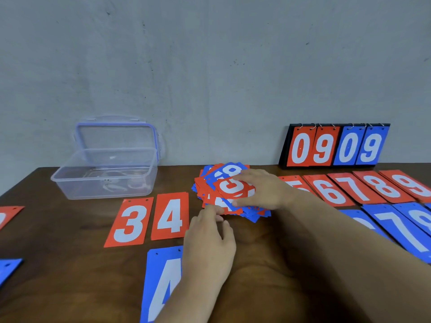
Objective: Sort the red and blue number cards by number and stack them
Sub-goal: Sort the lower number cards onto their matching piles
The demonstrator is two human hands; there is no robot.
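Grey plastered wall (210,66) behind, scuffed, nothing hung on it. Dark wooden tabletop (58,241) pushed up against it. Clear plastic box (105,178) at back left, lid (116,136) propped open behind. Flip scoreboard (335,148) at back right, leaning at the wall, reading 09 in red and 09 in blue.

Unsorted pile (205,190) of red and blue number cards mid-tabletop, fanned and untidy. Already laid out: red 3 (129,221) and red 4 (170,216) side by side just left of the pile, blue 4 (163,283) nearer the body. Red row (363,187) to the right, overlapping, 6 through 9 legible, one more card half hidden behind the right wrist. Blue row (401,229) in front of it, only 7 read with certainty.

Right hand (261,192) draped over the pile, thumb and forefinger grasping the top red card (229,188); digit turned sideways, probably a 5. Left hand (210,241) with fingertips curled at the pile's near edge; pinching a card or merely touching, cannot tell.

Step in hand, by judgement: taking one card off and reading it. Best done by steadying the pile with the left, peeling a single card, turning it upright before placing. Punched holes kept away from the body, matching the laid cards. Risk: slick cards sliding, two lifting together. Roughly midway; thick pile yet to go.
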